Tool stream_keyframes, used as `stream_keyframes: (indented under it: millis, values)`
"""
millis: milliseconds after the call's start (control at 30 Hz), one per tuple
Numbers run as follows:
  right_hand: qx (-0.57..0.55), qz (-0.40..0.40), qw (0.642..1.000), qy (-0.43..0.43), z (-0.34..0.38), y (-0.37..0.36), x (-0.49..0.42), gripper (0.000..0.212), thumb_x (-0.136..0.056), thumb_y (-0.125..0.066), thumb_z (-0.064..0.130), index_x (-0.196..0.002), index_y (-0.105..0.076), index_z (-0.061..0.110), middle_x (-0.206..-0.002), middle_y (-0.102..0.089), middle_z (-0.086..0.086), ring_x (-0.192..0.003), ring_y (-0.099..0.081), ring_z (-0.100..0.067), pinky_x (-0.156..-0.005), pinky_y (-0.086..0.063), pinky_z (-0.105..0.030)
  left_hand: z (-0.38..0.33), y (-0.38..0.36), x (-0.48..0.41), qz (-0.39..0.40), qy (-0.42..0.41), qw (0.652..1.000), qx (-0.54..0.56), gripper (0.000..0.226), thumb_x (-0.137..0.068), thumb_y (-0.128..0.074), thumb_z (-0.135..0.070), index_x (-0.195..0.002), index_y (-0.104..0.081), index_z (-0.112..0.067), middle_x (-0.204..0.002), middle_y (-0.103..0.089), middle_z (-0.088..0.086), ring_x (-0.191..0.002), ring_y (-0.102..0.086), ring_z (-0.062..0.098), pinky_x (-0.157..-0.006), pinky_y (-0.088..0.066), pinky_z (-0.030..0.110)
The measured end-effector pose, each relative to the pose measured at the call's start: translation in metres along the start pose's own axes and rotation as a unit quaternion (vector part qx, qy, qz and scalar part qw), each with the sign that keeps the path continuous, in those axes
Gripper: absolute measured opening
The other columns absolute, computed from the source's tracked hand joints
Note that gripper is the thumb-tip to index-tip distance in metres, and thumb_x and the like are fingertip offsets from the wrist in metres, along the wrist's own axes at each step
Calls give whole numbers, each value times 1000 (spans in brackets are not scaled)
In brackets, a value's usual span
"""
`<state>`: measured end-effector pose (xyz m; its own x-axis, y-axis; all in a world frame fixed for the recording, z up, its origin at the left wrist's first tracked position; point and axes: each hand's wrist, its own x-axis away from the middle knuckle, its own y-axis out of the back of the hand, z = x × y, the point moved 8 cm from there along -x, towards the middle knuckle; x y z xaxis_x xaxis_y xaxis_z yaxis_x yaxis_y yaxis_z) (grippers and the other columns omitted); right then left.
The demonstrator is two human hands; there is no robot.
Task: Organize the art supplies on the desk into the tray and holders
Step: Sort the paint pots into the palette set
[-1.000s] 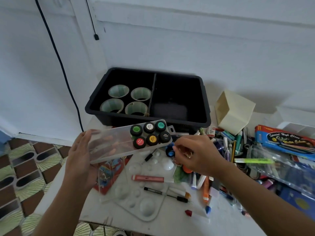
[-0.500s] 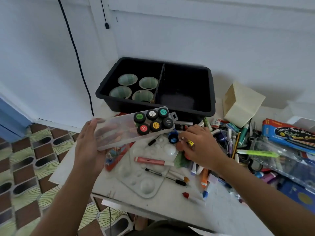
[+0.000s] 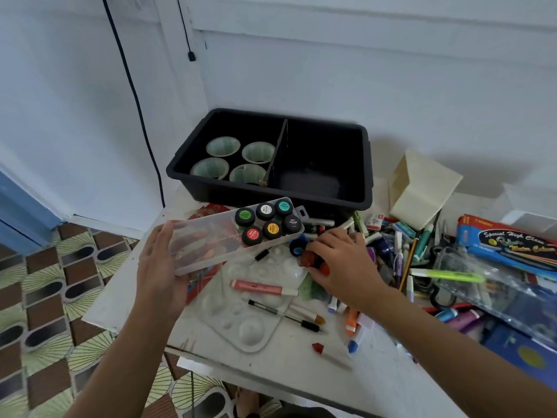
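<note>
Lower centre: a clear palette (image 3: 247, 312) lies on the desk (image 3: 301, 384), with a brush (image 3: 286, 312) and a pink tube (image 3: 259, 288) resting on it.

Centre left: the left hand (image 3: 159, 267) grips one end of the clear case (image 3: 208, 239), fingers spread beneath it and thumb at the edge. The case is held above the desk. Six paint pots (image 3: 266, 223) sit in its far end.

Centre: the right hand (image 3: 340, 267) has its fingers curled round a red pot (image 3: 307, 257), just beside a blue pot (image 3: 297, 247).

Upper centre: the black tray (image 3: 271, 188) holds four cups (image 3: 223, 146) in its left compartment.

Hazards:
- All the load sits at the unsupported end of the case, so any tilt would likely slide or spill the pots.
- A loose pinch may drop the red pot into the clutter.
</note>
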<state>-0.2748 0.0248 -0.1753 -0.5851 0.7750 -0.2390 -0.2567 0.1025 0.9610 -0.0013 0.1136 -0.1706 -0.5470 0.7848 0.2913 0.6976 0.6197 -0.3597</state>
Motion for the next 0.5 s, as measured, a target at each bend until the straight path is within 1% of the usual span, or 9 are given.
stream_keyframes:
  millis: [67,133,200,267,300,367,433,500]
  values:
    - [-23,-5,1000,7,0,1,1,32,-82,-73,38,-110,-68,23,-112,-69,6,-115,-58,-21,-93,-40,-47,1,1,0,-2,0,1000,3,12,-103,-57,-26,-99,-64,-16,-119,-72,19,-103,-73,35,-74,-63,38]
    - [-74,-6,997,1,-2,5,2,32,-85,-71,37,-113,-66,24,-116,-68,6,-117,-58,-18,-98,-37,-44,0,0,1,-1,-7,1000,0,12,-104,-56,-23,-99,-65,-16,-119,-72,18,-102,-74,33,-73,-63,37]
    - [-146,-18,989,-10,-3,14,3,33,-86,-72,33,-116,-65,23,-115,-67,6,-111,-59,-16,-101,-40,-39,-1,-1,2,-1,-10,1000,1,14,-104,-55,-22,-96,-65,-17,-118,-72,18,-100,-74,32,-72,-63,36]
    - [-224,-39,974,3,3,29,3,31,-87,-72,27,-115,-63,21,-109,-64,7,-100,-58,-12,-93,-48,-31,-1,-1,2,-10,-5,1000,6,14,-103,-57,-25,-94,-65,-18,-116,-73,17,-100,-74,34,-72,-63,36]
    - [-257,-53,965,21,10,39,1,28,-87,-71,23,-114,-62,19,-107,-60,7,-97,-56,-9,-89,-49,-27,-1,-1,3,-13,-4,1000,7,14,-103,-57,-26,-95,-65,-18,-116,-73,17,-101,-73,35,-72,-63,37]
    - [-298,-85,949,52,25,59,-5,26,-88,-69,17,-114,-61,14,-110,-56,4,-99,-54,-9,-87,-48,-19,0,-3,3,-11,-6,1000,1,11,-103,-57,-24,-98,-65,-18,-117,-73,16,-104,-73,35,-74,-63,38]
    - [-310,-107,942,73,39,74,-15,28,-89,-69,13,-117,-62,9,-114,-55,-1,-102,-54,-9,-90,-46,-16,2,-5,5,-10,-4,1000,3,10,-103,-57,-24,-101,-65,-17,-115,-73,15,-103,-73,34,-77,-63,42]
    - [-315,-107,938,93,53,82,-26,33,-89,-71,13,-121,-62,9,-115,-58,0,-103,-56,-10,-91,-48,-20,5,-8,7,-12,2,1000,6,12,-104,-55,-25,-105,-64,-16,-112,-75,14,-99,-74,33,-79,-63,44]
